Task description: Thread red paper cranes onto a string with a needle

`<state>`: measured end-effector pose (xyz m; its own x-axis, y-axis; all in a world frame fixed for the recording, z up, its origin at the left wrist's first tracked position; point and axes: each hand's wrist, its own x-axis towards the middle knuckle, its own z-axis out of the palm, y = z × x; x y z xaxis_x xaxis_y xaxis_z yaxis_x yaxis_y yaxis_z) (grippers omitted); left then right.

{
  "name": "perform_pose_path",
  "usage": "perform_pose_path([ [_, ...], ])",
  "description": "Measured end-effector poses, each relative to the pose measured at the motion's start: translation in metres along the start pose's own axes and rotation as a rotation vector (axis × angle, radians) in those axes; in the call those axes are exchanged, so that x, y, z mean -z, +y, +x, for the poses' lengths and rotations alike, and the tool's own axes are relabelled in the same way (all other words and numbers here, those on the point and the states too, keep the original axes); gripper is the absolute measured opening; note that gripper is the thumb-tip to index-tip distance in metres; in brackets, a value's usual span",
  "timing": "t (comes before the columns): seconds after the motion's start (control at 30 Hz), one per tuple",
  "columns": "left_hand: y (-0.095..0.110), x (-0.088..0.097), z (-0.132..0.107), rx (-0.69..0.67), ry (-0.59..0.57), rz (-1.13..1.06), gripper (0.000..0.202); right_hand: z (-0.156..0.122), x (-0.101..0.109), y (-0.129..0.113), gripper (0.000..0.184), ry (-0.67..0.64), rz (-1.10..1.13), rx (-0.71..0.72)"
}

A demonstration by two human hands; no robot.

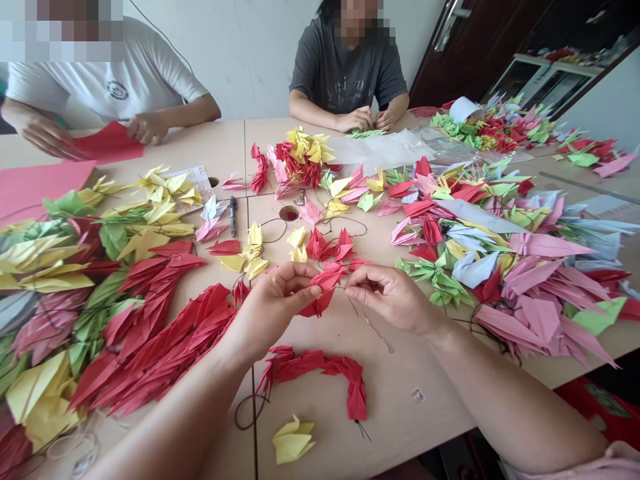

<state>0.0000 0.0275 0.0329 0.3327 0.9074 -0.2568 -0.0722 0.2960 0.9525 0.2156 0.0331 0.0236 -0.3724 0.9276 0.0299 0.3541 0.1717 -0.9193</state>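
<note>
Between the thumb and fingers of my left hand (280, 300) is a red folded paper crane (320, 303). My right hand (387, 297) pinches a thin needle or wire end beside the crane; the fingers hide most of it. A dark thread (373, 327) hangs below that hand. More red cranes (327, 245) and yellow cranes (255, 250) lie just beyond my hands. Nearer to me, a curved string of red cranes (320, 363) rests on the table, its thread ends showing. One yellow crane (294, 440) sits by itself close to the front.
Heaps of coloured cranes cover the left (165, 353) and right (540, 267) sides. A black pen (233, 217) lies near a table hole (289, 213). Across the table, one person handles red paper (107, 143), another a green folded piece (367, 133).
</note>
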Motion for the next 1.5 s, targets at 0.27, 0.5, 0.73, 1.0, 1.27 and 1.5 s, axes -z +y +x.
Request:
perform_pose_path([
  [0.27, 0.0016, -0.0004, -0.0010, 0.016, -0.007, 0.011, 0.017, -0.0017, 0.0020, -0.0002, 0.018, 0.015, 0.014, 0.016],
  [0.5, -0.0005, -0.0052, -0.0022, -0.057, 0.112, 0.234, 0.014, -0.0064, 0.0015, -0.0060, 0.018, -0.004, 0.003, 0.098],
  [0.73, 0.0009, -0.0057, -0.0022, -0.047, 0.093, 0.237, 0.017, -0.0031, 0.0009, -0.0023, 0.017, 0.057, -0.026, 0.071],
  [1.0, 0.0008, -0.0046, -0.0035, -0.050, 0.030, 0.241, 0.020, -0.0031, 0.0021, -0.0009, 0.016, 0.140, -0.033, 0.083],
  [1.27, 0.0002, -0.0071, -0.0042, -0.117, 0.088, 0.446, 0.019, -0.0014, 0.0024, -0.0002, 0.016, 0.171, -0.023, 0.097],
  [1.5, 0.0031, -0.0086, -0.0056, -0.128, 0.112, 0.515, 0.018, -0.0015, 0.0039, -0.0015, 0.038, 0.086, 0.076, 0.042],
])
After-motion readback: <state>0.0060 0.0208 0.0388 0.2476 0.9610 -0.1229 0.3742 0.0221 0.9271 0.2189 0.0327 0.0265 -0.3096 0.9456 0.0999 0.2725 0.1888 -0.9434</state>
